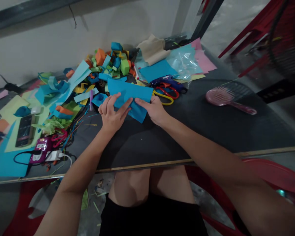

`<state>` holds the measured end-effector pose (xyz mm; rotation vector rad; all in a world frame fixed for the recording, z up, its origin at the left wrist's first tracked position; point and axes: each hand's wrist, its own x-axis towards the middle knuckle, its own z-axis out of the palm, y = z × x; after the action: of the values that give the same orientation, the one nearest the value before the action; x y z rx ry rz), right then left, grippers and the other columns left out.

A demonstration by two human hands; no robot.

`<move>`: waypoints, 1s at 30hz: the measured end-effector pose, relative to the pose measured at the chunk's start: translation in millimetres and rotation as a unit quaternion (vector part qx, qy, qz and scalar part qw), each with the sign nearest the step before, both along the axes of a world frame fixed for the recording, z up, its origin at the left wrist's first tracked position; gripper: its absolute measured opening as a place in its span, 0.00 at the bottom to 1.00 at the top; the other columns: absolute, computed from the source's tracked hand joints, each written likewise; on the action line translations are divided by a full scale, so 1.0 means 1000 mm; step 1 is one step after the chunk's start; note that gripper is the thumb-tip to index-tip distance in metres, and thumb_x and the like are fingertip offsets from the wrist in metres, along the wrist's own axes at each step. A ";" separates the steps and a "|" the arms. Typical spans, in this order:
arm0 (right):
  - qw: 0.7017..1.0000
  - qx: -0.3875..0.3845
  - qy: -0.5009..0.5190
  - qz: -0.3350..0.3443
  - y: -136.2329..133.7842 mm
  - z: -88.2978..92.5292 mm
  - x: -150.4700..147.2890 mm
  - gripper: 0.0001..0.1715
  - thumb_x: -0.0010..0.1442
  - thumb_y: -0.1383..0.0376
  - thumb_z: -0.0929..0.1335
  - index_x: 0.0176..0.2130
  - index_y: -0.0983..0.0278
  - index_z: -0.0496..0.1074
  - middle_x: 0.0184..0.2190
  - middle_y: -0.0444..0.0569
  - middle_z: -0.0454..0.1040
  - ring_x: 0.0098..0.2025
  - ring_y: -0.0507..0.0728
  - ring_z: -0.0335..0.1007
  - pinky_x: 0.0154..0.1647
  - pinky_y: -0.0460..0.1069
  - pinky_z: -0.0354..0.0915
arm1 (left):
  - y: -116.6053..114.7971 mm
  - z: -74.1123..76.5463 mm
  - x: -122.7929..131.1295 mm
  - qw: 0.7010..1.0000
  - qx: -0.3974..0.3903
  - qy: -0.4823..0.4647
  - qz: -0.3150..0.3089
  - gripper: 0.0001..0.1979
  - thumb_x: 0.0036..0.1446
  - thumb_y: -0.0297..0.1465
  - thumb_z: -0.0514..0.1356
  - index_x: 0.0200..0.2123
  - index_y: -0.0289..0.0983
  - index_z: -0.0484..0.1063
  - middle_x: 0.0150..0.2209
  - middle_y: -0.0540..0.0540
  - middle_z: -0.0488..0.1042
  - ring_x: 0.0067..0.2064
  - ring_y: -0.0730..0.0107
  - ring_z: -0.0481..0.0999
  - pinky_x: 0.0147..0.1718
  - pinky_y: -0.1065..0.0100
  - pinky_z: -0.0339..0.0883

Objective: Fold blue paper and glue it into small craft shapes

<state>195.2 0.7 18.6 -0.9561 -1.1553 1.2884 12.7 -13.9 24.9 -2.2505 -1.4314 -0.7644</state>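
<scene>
At the far left of the table (211,131), a phone (24,131) lies on green paper, with a purple device (40,150) and its cables just in front of it. Behind these, a pile of scraps (100,65) in 4 or more colours spreads toward the wall. The left hand (113,113) rests palm down, fingers nearly straight and slightly spread, pressing on the left lower part of the blue sheet (131,93); it is not closed around anything. The sheet lies flat on the table, between the 2 hands and extending away from the person beyond the fingertips. Its long axis runs left to right, with the right end tilted slightly toward the person. The right hand (154,109) touches the sheet's right lower edge, index finger laid across the top and pointing left; whether the thumb grips from beneath cannot be determined. Both hands are in contact with the sheet, neither nearer than the other. Just right of the sheet are scissors (166,93) and a glue gun (169,82), touching each other. A pink brush (226,98) lies well apart, farther right.
</scene>
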 end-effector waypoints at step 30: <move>0.992 0.107 -0.066 0.021 0.004 -0.003 0.001 0.25 0.47 0.44 0.75 0.28 0.62 0.73 0.25 0.46 0.75 0.28 0.56 0.73 0.33 0.56 0.74 | 0.016 -0.004 -0.004 0.984 0.085 -0.142 -0.071 0.10 0.61 0.40 0.61 0.35 0.43 0.78 0.37 0.44 0.72 0.46 0.59 0.72 0.52 0.55 0.59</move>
<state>195.9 5.1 15.7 -0.8707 -1.3923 1.1203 9.0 2.0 21.2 -2.1933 -1.2751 -1.2471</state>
